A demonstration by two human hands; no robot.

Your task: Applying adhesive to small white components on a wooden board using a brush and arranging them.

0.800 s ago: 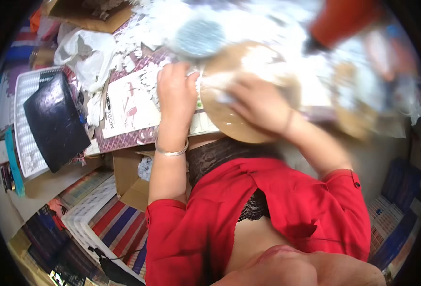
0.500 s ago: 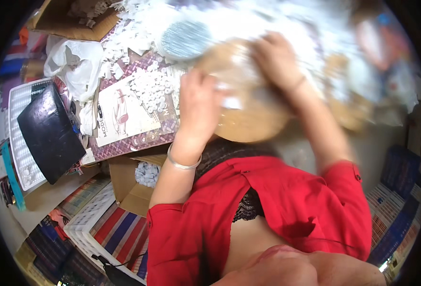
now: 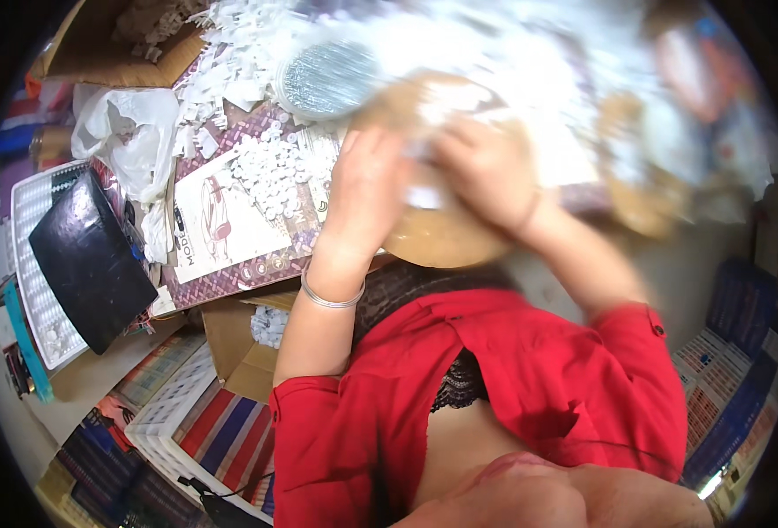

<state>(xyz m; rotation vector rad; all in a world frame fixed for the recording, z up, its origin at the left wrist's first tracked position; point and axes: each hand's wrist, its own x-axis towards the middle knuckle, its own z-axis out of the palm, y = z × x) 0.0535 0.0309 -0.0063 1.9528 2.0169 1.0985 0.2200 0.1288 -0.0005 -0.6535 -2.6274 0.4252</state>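
Observation:
Both hands are close together over a round brown disc [image 3: 446, 248] with a shiny surface, at the table's near edge. My left hand [image 3: 364, 189] is above the disc's left side, its fingers bent together around something too small to make out. Fingertips of my right hand [image 3: 488, 172] point towards the left hand; motion smears them, so their grip is unclear. A small white piece [image 3: 422, 197] shows on the disc between the hands. Just beyond, a round tub [image 3: 329, 81] is full of thin, silvery metal pieces. Left of my left hand lies a heap of small white round parts [image 3: 275, 172].
Many white plastic pieces [image 3: 231, 75] cover the far table. At left are a cardboard box [image 3: 63, 55], a white plastic bag [image 3: 134, 132] and a black curved panel [image 3: 90, 260] on a white basket [image 3: 33, 220]. An open carton [image 3: 253, 365] stands below the table edge.
My right hand has moved left and nearer, from the disc's far right side to beside my left hand. The left hand has shifted only slightly.

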